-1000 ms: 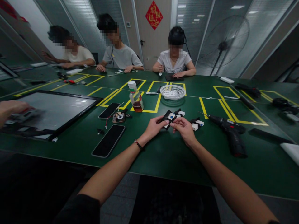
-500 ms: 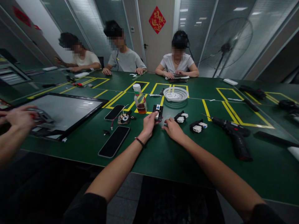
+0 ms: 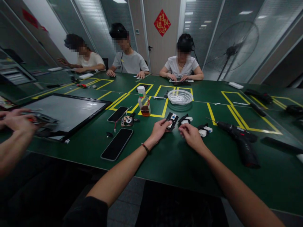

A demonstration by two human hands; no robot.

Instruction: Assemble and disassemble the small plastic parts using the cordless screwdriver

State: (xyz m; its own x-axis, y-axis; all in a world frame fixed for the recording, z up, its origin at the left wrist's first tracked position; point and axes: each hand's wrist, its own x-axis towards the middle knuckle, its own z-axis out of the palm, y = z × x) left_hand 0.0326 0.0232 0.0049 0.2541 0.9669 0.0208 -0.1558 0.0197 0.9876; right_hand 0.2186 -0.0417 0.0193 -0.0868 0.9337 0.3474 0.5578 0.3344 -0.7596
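My left hand (image 3: 160, 129) grips a small black part with a white and blue patch (image 3: 172, 119), holding it just above the green table (image 3: 180, 157). My right hand (image 3: 191, 134) sits close to the right of it, fingers curled, thumb near a second black and white part (image 3: 185, 120). A third such part (image 3: 204, 130) lies on the table to the right of that hand. I cannot see anything inside the right hand's fingers.
A black power screwdriver (image 3: 241, 140) lies at the right. Two phones (image 3: 117, 143) (image 3: 117, 113), a small wired round part (image 3: 127, 120), a bottle (image 3: 144, 102) and a white basket (image 3: 179, 96) lie ahead. A person's hands (image 3: 16, 120) work at a large screen panel (image 3: 63, 112) on the left; three people sit opposite.
My left hand, which had reached out toward the bottle with the black part, has drawn back toward my right hand. My right hand has lifted off the table and curled beside it.
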